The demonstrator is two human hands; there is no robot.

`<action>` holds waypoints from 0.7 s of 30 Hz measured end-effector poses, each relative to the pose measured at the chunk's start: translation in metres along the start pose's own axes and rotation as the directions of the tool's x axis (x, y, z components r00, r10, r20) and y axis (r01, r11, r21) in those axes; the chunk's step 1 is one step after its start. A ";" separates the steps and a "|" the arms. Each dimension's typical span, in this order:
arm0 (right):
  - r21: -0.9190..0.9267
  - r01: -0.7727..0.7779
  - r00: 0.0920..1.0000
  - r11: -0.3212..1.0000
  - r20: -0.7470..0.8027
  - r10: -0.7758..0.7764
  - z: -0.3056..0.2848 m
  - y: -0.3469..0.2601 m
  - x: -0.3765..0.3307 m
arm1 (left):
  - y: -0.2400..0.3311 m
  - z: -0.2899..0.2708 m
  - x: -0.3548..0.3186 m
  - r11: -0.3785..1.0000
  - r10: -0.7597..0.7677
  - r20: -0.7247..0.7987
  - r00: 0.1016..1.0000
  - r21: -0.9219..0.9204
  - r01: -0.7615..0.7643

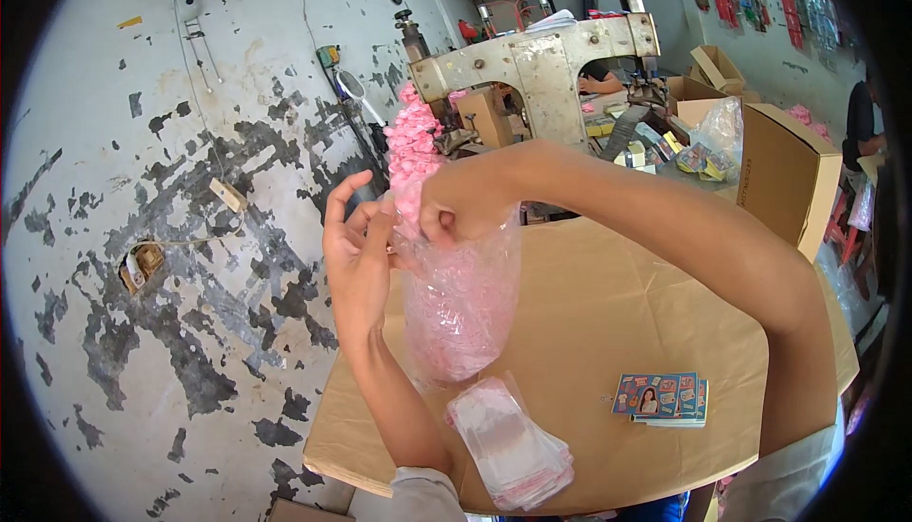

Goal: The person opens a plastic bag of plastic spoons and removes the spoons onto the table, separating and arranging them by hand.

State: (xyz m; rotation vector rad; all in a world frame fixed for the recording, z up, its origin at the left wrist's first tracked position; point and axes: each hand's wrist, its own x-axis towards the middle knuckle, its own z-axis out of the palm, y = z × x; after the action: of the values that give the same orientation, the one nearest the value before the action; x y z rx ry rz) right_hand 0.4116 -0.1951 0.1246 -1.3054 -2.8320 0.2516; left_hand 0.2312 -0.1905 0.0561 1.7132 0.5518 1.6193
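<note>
Here my left hand (pixel 361 246) is fanning its fingers beside the mouth of the bag (pixel 464 308), thumb lying close to the plastic, and whether it's pinching, I can't tell! My right hand (pixel 458 207) is curling its fingers over that mouth; what they're gripping, if anything, I can't tell either. The bag is sitting right below both hands, pink showing through. Pink pieces (pixel 414 137) are rising above it, beside the machine (pixel 551 61). Nearer me, packets (pixel 508 441) are lying on the brown table (pixel 608 313), cards (pixel 662 398) sitting off right.
</note>
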 end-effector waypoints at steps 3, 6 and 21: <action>0.002 0.215 0.956 0.977 -0.204 -0.210 0.003 0.005 0.012 | -0.005 -0.010 0.006 1.000 0.007 -0.062 0.998 -0.022 -0.009; -0.192 -0.022 0.968 0.981 -0.248 -0.027 -0.023 0.000 0.027 | -0.008 -0.018 0.010 0.999 -0.010 -0.049 0.999 -0.053 0.008; -0.071 -0.033 0.993 0.997 -0.117 0.024 -0.011 -0.013 0.026 | -0.002 -0.022 0.007 0.998 -0.023 -0.044 0.999 -0.063 0.020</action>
State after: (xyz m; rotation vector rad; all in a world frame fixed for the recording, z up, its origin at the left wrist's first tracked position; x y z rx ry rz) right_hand 0.3855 -0.1818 0.1359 -1.3274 -2.7512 0.0708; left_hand 0.2106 -0.1801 0.0588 1.6238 0.5332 1.6456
